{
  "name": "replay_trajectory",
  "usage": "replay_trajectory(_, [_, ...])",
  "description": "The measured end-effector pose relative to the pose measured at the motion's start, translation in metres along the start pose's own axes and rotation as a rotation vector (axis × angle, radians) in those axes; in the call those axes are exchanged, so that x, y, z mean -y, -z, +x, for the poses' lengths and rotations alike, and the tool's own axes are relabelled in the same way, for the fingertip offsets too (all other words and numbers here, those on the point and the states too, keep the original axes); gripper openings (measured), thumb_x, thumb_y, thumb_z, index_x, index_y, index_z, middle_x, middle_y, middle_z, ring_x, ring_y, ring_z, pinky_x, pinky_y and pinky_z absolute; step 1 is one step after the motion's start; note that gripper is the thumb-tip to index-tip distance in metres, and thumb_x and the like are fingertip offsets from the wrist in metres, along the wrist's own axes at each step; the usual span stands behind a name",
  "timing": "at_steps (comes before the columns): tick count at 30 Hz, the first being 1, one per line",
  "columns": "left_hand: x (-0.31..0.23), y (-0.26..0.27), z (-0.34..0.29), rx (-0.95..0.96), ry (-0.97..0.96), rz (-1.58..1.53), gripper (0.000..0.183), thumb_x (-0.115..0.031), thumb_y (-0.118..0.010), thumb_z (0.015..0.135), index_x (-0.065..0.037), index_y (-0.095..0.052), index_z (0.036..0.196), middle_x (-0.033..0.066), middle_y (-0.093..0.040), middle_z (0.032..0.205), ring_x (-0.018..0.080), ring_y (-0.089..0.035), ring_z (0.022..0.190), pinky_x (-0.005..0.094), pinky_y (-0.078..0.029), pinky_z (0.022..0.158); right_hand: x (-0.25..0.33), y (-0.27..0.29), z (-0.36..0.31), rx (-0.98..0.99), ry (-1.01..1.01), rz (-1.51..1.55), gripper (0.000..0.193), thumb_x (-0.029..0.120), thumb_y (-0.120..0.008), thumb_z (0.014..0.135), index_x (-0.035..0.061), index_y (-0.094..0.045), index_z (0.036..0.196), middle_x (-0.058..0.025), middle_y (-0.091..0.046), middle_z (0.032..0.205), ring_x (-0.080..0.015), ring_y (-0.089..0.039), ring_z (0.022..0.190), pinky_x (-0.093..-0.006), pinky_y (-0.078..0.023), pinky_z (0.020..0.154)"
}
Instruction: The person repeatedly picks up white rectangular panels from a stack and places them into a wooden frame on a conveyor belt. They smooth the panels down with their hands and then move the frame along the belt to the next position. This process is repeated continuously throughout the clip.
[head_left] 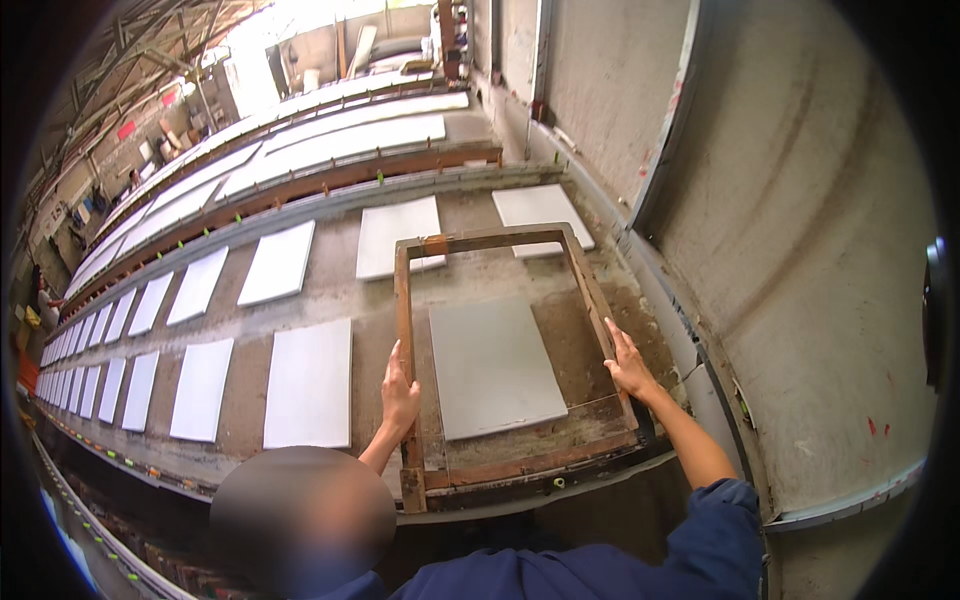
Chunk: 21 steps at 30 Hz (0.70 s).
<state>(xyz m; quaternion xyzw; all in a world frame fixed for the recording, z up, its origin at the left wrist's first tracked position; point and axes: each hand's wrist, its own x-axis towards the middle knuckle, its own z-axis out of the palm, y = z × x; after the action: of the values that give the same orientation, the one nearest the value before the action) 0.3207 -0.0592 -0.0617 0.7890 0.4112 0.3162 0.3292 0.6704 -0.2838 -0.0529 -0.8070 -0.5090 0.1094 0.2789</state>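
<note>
1. Frame (500, 350): wooden, rectangular, laid on the long table (370, 310); a grey sheet (492, 365) is enclosed within it.
2. Left hand (399, 393): fingers closed around the frame's left rail.
3. Right hand (628, 362): fingers laid flat along the right rail.
4. White sheets (309, 384): ranged in rows leftward, with bare table between them.
5. Wall (790, 250): just beside the frame's right edge.
6. Blurred head (303, 520): set at the near table edge.
</note>
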Motion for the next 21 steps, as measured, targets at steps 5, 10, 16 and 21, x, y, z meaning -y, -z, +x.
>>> replay_trajectory(5, [-0.052, 0.025, 0.032, -0.050, -0.164, -0.095, 0.078, 0.016, -0.055, 0.070, -0.005, -0.026, 0.139, 0.0229, -0.041, 0.135, 0.0363, -0.039, 0.127, 0.0416, -0.033, 0.107, 0.064, 0.089, -0.003, -0.185, 0.015, 0.005, 0.090, -0.006, -0.058, 0.076, 0.0181, -0.008, 0.147, -0.0217, -0.026, 0.145, -0.0371, -0.027, 0.134, -0.0420, -0.027, 0.108])
replay_trajectory(10, [-0.109, 0.012, 0.047, -0.032, -0.399, -0.388, 0.065, 0.015, -0.057, 0.074, -0.007, -0.034, 0.130, 0.0153, -0.041, 0.136, 0.0305, -0.034, 0.132, 0.0389, -0.030, 0.108, 0.092, 0.170, -0.070, -0.405, -0.267, 0.289, 0.095, -0.001, -0.064, 0.072, 0.0111, -0.007, 0.147, -0.0279, -0.040, 0.130, -0.0329, -0.044, 0.120, -0.0387, -0.036, 0.100])
replay_trajectory(16, [-0.162, -0.028, 0.036, 0.189, -0.468, -0.505, 0.056, 0.014, -0.052, 0.077, -0.007, -0.036, 0.127, 0.0115, -0.043, 0.131, 0.0203, -0.047, 0.119, 0.0316, -0.040, 0.096, 0.107, 0.194, -0.182, -0.660, -0.462, 0.502, 0.076, 0.000, -0.064, 0.070, -0.0002, -0.031, 0.140, -0.0156, -0.047, 0.126, -0.0227, -0.048, 0.114, -0.0330, -0.038, 0.097])
replay_trajectory(21, [-0.225, -0.077, 0.012, 0.486, -0.452, -0.568, 0.050, 0.010, -0.053, 0.079, -0.010, -0.039, 0.123, 0.0074, -0.048, 0.121, 0.0122, -0.053, 0.096, 0.0247, -0.043, 0.079, 0.109, 0.194, -0.290, -0.969, -0.470, 0.494, 0.071, -0.003, -0.060, 0.073, -0.0073, -0.030, 0.137, -0.0142, -0.044, 0.131, -0.0212, -0.044, 0.120, -0.0320, -0.033, 0.102])
